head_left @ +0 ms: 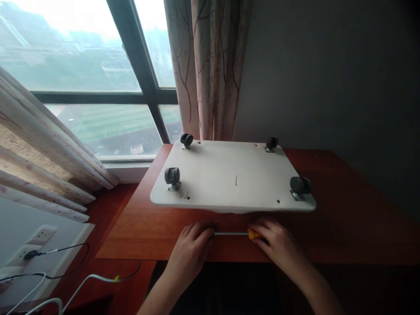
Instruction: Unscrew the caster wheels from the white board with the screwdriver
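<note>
My right hand (275, 236) is closed around the yellow handle of a screwdriver (231, 233). Its metal shaft lies level, pointing left above the table's front part. At the shaft's tip, the fingers of my left hand (195, 240) are pinched together. Something small and dark shows at those fingertips, too small to name, and the tip itself is hidden. Just beyond both hands lies a white board (226, 175) with rounded corners. Dark casters stand upright near its corners: near left (172, 176), near right (300, 185), far left (187, 140) and far right (271, 143).
The board rests on a reddish-brown wooden table (344, 210). Small holes and pen marks dot its face. Behind are a window (98, 127), a curtain (210, 65) and a grey wall (311, 74). Cables (82, 284) hang by sockets (42, 235) at lower left.
</note>
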Motion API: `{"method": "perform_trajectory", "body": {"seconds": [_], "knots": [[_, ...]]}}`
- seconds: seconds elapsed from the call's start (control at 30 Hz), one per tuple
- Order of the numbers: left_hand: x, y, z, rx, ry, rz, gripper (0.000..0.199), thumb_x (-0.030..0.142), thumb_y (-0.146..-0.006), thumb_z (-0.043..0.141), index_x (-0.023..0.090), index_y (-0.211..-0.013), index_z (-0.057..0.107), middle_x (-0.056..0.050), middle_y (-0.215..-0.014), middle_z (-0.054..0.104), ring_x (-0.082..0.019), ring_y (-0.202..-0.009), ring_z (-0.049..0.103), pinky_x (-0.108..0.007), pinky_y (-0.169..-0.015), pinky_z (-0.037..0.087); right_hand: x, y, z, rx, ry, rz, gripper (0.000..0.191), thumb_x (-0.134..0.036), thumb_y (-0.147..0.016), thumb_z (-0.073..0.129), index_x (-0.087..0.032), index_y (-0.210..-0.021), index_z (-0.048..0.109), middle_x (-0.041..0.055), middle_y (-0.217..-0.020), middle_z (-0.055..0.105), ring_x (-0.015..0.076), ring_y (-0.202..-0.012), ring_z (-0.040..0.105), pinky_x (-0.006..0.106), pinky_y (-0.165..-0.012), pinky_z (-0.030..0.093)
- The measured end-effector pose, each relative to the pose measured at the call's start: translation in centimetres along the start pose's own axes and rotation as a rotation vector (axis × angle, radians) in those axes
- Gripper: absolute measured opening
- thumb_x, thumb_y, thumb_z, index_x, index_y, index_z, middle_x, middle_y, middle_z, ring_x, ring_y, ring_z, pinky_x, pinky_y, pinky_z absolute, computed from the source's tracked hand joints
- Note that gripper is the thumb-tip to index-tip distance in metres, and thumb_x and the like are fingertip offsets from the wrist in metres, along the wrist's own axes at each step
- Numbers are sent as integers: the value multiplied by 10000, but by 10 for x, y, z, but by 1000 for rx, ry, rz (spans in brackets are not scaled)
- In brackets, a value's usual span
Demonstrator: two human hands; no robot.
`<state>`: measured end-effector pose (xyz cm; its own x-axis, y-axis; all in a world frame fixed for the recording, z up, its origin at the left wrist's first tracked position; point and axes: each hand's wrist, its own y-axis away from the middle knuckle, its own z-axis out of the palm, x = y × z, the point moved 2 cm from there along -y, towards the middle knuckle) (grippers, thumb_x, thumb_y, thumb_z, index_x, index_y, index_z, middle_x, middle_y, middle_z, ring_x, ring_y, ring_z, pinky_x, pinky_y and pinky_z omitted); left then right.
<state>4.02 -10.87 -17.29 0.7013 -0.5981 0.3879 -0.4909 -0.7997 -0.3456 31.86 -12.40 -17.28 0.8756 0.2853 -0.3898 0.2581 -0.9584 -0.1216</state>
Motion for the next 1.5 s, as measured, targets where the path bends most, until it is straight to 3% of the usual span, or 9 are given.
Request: {"method": "perform_trajectory", "body": {"seconds": [0.57, 0.97, 1.1, 1.2, 1.3, 1.37, 1.43, 1.5], "knots": [[3, 2, 2, 51, -33, -27, 192, 167, -981, 525, 224, -1096, 668, -95, -1117, 675, -246, -969, 670, -407, -834, 600, -5, -3, -3, 16, 25, -20, 357, -103, -869, 638, -261, -1180, 719, 62, -1130, 712, 247, -1025, 688, 401, -904, 587], [-7, 1, -13, 62, 95, -73, 199, 184, -981, 514, 226, -1121, 648, -100, -1122, 672, -222, -999, 676, -346, -851, 577, -1, 4, -10, 76, -91, 27, 341, -241, -921, 633, -253, -1258, 685, 82, -1219, 708, 272, -1120, 672, 462, -1011, 549], [-31, 0, -32, 107, 154, -97, 192, 189, -960, 513, 212, -1057, 676, -91, -1059, 705, -191, -926, 702, -283, -806, 581, -2, 15, -30, 133, -308, 57, 348, -349, -945, 621, -291, -1282, 683, 70, -1252, 707, 250, -1156, 673, 393, -1008, 560], [-65, -2, -52, 128, 163, -168, 183, 251, -946, 534, 207, -978, 709, -61, -938, 738, -146, -696, 682, -231, -648, 556, 6, 28, -56, 201, -548, 161, 310, -396, -911, 668, -333, -1211, 717, 52, -1148, 745, 234, -992, 732, 338, -865, 617], [-103, -5, -75, 148, 130, -281, 213, 337, -909, 563, 192, -868, 714, -39, -770, 719, -150, -621, 643, -215, -555, 502, 31, 34, -94, 656, -633, 376, 183, -439, -908, 661, -380, -1058, 748, 40, -943, 747, 223, -793, 703, 351, -709, 594], [-125, -10, -89, 144, 74, -356, 244, 362, -887, 555, 191, -780, 692, -30, -733, 699, -149, -590, 615, -220, -543, 471, 56, 26, -117, 896, -647, 429, 171, -465, -920, 641, -383, -1033, 740, 52, -901, 708, 216, -752, 647, 371, -696, 536], [-145, -18, -101, 122, 31, -437, 218, 352, -839, 572, 192, -861, 719, -37, -804, 733, -169, -637, 646, -238, -603, 480, 87, 7, -135, 939, -652, 460, 193, -477, -903, 664, -328, -996, 743, 77, -892, 690, 205, -724, 611, 376, -675, 482], [-162, -31, -108, 102, 16, -513, 263, 347, -802, 584, 197, -952, 740, -42, -835, 748, -199, -702, 679, -251, -644, 475, 122, -17, -144, 820, -664, 496, 248, -508, -877, 676, -285, -967, 735, 86, -917, 701, 186, -711, 602, 352, -651, 457]]}}
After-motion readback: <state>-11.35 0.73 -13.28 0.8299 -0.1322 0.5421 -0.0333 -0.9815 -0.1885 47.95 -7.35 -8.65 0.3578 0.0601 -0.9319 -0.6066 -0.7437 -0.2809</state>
